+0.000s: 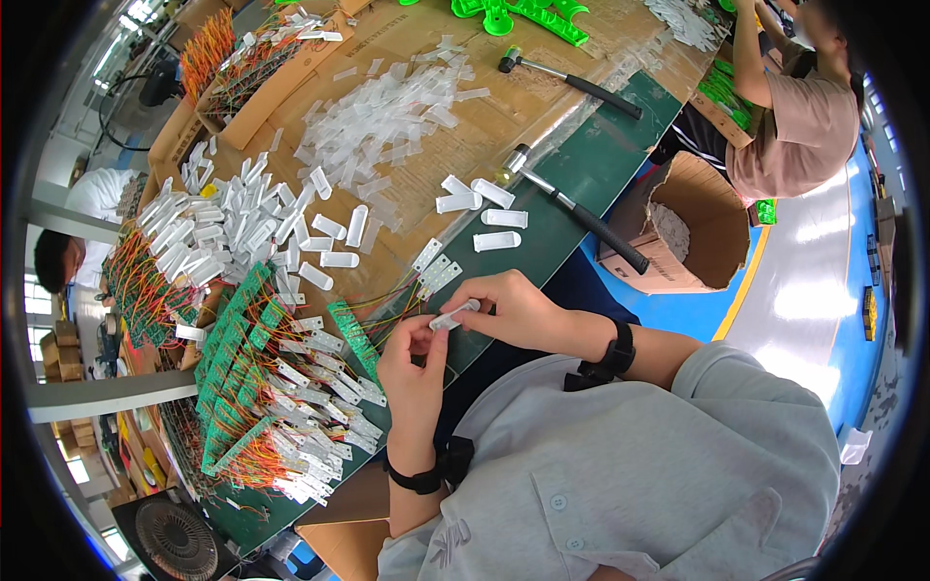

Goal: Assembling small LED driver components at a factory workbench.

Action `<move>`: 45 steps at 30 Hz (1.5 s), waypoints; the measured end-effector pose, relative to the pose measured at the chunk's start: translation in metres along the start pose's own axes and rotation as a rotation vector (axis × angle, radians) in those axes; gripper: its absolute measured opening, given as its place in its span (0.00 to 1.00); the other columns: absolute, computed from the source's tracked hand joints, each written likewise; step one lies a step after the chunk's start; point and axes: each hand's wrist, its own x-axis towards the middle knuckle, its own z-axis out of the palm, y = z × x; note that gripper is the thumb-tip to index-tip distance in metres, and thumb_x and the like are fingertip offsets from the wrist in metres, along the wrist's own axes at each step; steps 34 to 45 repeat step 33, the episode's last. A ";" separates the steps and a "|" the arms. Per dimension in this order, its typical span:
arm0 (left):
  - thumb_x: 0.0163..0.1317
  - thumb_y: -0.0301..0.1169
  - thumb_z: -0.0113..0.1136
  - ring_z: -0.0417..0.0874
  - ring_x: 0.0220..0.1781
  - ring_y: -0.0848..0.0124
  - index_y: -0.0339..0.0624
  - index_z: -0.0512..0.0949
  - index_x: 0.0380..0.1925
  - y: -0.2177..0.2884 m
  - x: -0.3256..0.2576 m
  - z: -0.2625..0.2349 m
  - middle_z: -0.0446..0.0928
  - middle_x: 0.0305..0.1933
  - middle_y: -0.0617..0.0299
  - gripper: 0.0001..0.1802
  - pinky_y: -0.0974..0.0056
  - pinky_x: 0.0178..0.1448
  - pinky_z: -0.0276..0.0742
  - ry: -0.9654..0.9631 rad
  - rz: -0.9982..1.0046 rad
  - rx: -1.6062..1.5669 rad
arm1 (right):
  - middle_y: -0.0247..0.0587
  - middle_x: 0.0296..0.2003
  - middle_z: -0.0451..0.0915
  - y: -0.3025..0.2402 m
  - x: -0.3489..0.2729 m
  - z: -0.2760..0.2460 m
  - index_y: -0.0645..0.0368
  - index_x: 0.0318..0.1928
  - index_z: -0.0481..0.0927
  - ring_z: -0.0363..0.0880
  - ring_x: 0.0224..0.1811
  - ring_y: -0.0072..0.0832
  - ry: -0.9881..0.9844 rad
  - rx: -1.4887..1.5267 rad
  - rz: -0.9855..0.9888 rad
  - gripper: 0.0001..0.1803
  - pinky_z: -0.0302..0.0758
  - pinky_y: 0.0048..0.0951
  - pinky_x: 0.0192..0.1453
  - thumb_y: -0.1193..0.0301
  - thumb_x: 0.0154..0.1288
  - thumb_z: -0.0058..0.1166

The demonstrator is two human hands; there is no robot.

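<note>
A small white plastic cover (451,317) with a rounded end is pinched between the fingertips of both hands, just past the table edge. My left hand (414,363) grips its left end, and my right hand (516,308) closes on the other end from above. Beyond my fingers lie several white metal strips with holes (439,275), joined by thin wires to a green circuit board (355,339). Several loose white covers (497,240) rest on the table ahead of my right hand. Left of my left hand is a heap of wired strips and stacked green boards (230,353).
Two hammers (581,213) (572,79) lie toward the right edge of the table. A pile of white covers (228,221) and a heap of translucent strips (387,116) spread over cardboard. An open carton (714,228) stands right of the table. A co-worker (790,116) sits beyond it.
</note>
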 end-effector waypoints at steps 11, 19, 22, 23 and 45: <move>0.63 0.22 0.69 0.84 0.35 0.76 0.35 0.79 0.47 -0.010 -0.002 -0.004 0.84 0.34 0.60 0.13 0.70 0.44 0.80 0.127 -0.184 -0.156 | 0.35 0.31 0.84 0.003 0.003 0.026 0.64 0.41 0.83 0.81 0.28 0.15 0.098 0.427 0.260 0.06 0.75 0.21 0.30 0.74 0.70 0.62; 0.66 0.22 0.66 0.84 0.36 0.77 0.34 0.81 0.43 -0.014 0.001 -0.016 0.84 0.34 0.60 0.07 0.70 0.45 0.79 0.071 -0.130 -0.174 | 0.43 0.28 0.84 0.002 0.013 -0.008 0.61 0.40 0.82 0.83 0.27 0.30 -0.039 -0.177 -0.083 0.05 0.76 0.31 0.32 0.74 0.66 0.62; 0.65 0.22 0.66 0.84 0.36 0.74 0.34 0.82 0.42 -0.008 0.005 -0.022 0.83 0.34 0.60 0.06 0.68 0.45 0.79 -0.047 -0.097 -0.098 | 0.44 0.29 0.84 0.003 0.008 -0.012 0.60 0.40 0.82 0.84 0.29 0.39 -0.185 -0.157 -0.174 0.05 0.76 0.35 0.35 0.75 0.65 0.61; 0.64 0.22 0.66 0.84 0.35 0.72 0.35 0.82 0.41 -0.005 0.007 -0.022 0.83 0.34 0.59 0.07 0.67 0.44 0.79 -0.120 -0.068 -0.040 | 0.44 0.29 0.84 0.001 0.006 -0.014 0.60 0.40 0.82 0.84 0.31 0.42 -0.265 -0.130 -0.141 0.04 0.76 0.37 0.36 0.75 0.65 0.60; 0.64 0.26 0.67 0.82 0.40 0.65 0.40 0.82 0.44 0.003 0.035 -0.019 0.82 0.37 0.58 0.09 0.60 0.47 0.77 0.054 0.173 0.506 | 0.28 0.45 0.85 0.009 -0.008 -0.002 0.52 0.36 0.84 0.80 0.54 0.35 -0.126 -0.559 -0.265 0.03 0.79 0.34 0.45 0.69 0.63 0.64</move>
